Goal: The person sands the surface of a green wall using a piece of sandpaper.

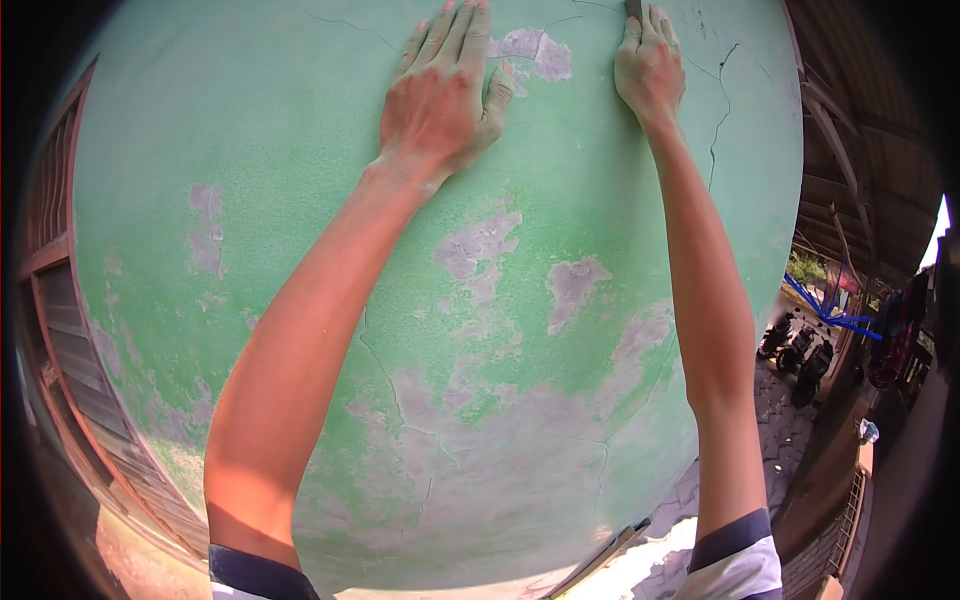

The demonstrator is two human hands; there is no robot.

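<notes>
A green-painted wall (290,200) fills most of the view, its paint peeled to grey in patches. High on it, my left hand (440,90) lies flat, fingers stretched upward and thumb apart, holding nothing. A peeled grey patch (535,52) shows just right of that hand. Further right, near the top edge, my right hand (650,75) presses toward the wall with its fingers curled round a small dark piece (633,8). Most of that piece is hidden or cut off by the frame, so its kind cannot be told. Pale dust coats both hands.
Dark cracks (722,100) run down the wall right of my right hand. A wooden-framed shutter (75,330) borders the wall at left. Parked motorbikes (800,350) and a blue rack (830,312) stand at right under a roof (850,130). A paved walkway (775,450) lies below.
</notes>
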